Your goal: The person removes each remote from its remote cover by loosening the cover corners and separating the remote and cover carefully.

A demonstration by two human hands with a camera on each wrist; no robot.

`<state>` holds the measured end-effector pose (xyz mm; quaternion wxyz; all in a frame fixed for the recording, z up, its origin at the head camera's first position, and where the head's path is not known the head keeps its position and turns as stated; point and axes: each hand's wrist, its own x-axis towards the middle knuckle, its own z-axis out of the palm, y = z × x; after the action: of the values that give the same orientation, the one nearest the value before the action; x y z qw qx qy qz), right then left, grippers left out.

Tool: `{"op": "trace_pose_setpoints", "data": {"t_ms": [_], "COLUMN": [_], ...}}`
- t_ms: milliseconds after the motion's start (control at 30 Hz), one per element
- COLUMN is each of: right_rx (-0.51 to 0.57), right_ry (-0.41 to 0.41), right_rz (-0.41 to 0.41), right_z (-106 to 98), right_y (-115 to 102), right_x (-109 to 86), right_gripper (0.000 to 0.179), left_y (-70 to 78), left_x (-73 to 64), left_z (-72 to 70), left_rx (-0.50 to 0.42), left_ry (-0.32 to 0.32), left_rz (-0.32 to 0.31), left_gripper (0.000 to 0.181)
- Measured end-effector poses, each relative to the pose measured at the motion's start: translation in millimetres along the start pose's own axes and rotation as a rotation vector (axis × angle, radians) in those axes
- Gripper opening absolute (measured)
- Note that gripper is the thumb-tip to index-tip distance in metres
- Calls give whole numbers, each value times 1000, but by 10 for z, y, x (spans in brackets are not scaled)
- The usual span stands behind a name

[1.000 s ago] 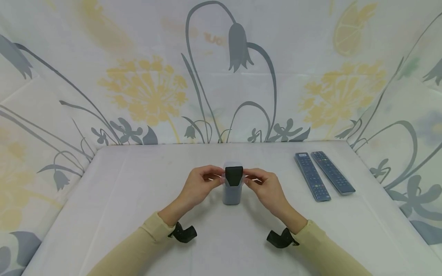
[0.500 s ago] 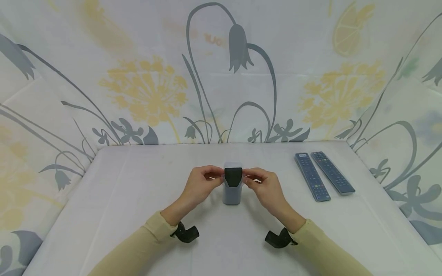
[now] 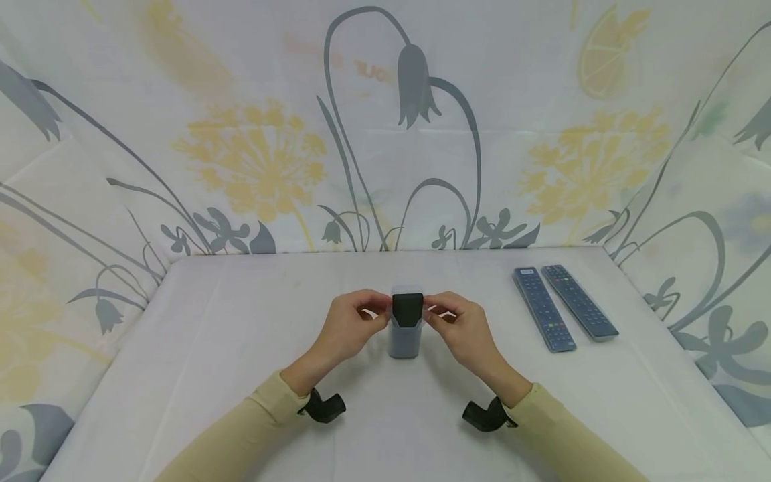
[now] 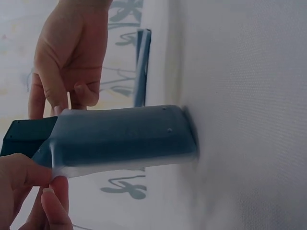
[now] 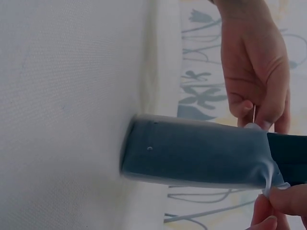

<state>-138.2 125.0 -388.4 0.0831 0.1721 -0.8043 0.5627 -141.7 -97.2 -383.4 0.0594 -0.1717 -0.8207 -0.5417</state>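
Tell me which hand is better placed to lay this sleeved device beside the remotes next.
Probably the right hand: it is nearer the two remote controls, which lie on its side. The left hand, likewise pinching the translucent sleeve around the dark device, sits farther from them.

The left wrist view crops the left hand (image 4: 21,172).
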Motion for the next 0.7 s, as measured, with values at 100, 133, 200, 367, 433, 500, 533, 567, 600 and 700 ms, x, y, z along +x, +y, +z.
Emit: {"op": "trace_pose_setpoints", "data": {"t_ms": [100,133,200,367,433,500,533,567,600,700], "right_rx": [-4,-8,-15,-44,-54,-60,-63,-64,-65,-71], "right_ry": [-4,-5,-10,-21,-26,-32,-34,-38,-40,-50], "right_rz": [-7,-11,-17,-23,-27,-36,-38,-42,-44,-50], "right_z": [0,-1,-3,-5,-6,-7,-8,-8,-8,-8], "right_y": [2,8,14,31,39,44,46,48,50,62], "right_x": [-2,-3,-5,-11,-12,-12,-11,-11,-11,-11], "right_gripper": [30,30,30,31,31,31,31,31,32,32], "left_y": [-31,-31,-42,-67,-69,-72,-72,-72,-71,-77], "left_x": [-4,-7,-10,-16,-21,-25,-28,-32,-35,-41], "left_z": [3,3,3,3,0,-3,-5,-7,-8,-5], "left_rx": [14,17,21,29,32,35,37,38,37,42], "left_ry": [-1,-3,-7,-18,-22,-26,-28,-29,-32,-36], "left_rz": [30,38,49,67,75,79,80,81,82,74], "left_gripper": [20,20,20,19,19,19,19,19,19,19]}}
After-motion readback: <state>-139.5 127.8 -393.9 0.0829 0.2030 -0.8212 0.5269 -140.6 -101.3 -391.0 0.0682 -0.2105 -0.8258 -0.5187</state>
